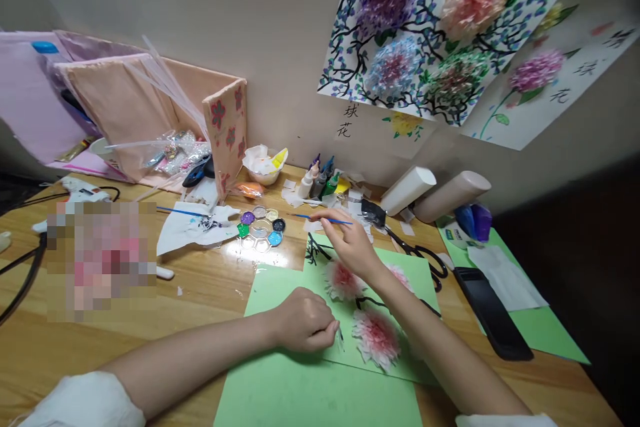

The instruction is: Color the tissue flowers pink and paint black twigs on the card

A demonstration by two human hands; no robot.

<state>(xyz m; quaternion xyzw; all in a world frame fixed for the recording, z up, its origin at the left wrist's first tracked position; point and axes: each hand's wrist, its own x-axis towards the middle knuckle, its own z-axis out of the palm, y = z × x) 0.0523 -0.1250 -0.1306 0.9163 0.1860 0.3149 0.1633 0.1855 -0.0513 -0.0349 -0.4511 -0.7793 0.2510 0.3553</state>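
My right hand (349,240) holds a thin blue paintbrush (336,220), its tip pointing left toward the flower-shaped paint palette (260,230). Closed in a loose fist, my left hand (306,320) rests on green paper. Something small and pale shows at its fingertips, too small to make out. Under both arms lies a green sheet (415,267) with pink and white paper flowers (377,339) and black painted branches. A second blue brush (183,211) lies on a stained white tissue (195,230) left of the palette.
Behind the palette stand small paint bottles (317,180) and a tissue-filled bowl (265,165). Black scissors (425,257), a black phone-like object (493,313) and two cylinders (409,190) are at right. A glue gun (83,193) and fabric-covered box (225,133) are at left.
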